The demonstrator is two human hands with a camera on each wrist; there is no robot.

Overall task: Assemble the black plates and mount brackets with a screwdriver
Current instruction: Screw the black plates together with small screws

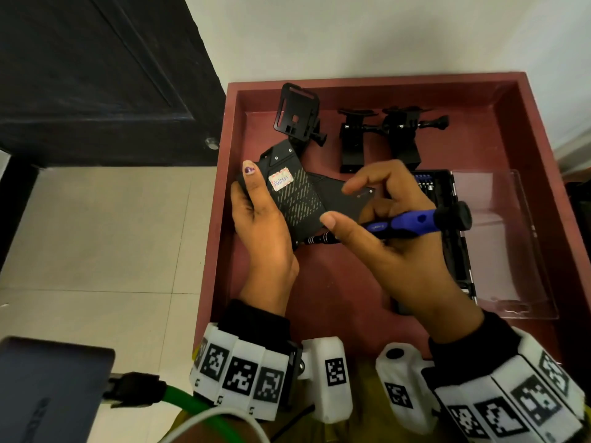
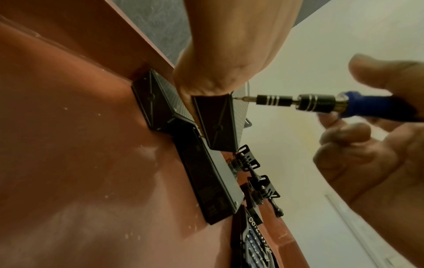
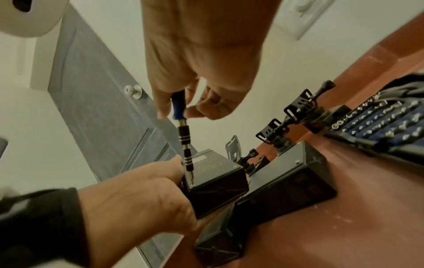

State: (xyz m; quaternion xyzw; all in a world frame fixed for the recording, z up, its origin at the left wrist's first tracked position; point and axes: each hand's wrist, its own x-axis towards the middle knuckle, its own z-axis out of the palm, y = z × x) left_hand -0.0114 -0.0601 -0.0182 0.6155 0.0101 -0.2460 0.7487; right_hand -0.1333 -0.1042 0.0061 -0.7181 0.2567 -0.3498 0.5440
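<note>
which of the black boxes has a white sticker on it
The black perforated box gripped by the left hand, under the blue-handled screwdriver; the others show no sticker.

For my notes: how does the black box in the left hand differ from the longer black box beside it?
The held box, with a white label, is gripped by the left hand; the screwdriver tip meets its corner. The longer box lies untouched on the red tray, no label visible. Both are black.

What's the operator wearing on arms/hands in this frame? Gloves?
No gloves: both hands bare, left hand and right hand. Black sleeves to the wrists. White segmented wristbands with black square fiducial markers; white camera pods attached. Purple polish on the left thumbnail.
</note>
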